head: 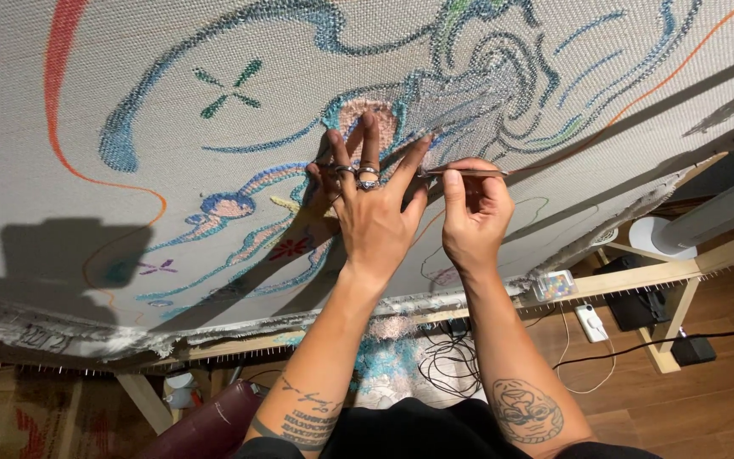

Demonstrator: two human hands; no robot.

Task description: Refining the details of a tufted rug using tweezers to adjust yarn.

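Left hand [374, 212] spread flat on tufting cloth [129, 51], right hand [471, 212] beside it pinching thin metal tool [462, 172]; below cloth's frayed lower edge, clear bead box [553, 285] on wooden frame [639, 274].

Stretched cloth [214, 212] blocks forward reach; open space below wooden frame rail [622, 279]; cables [448, 357] clutter floor underneath.
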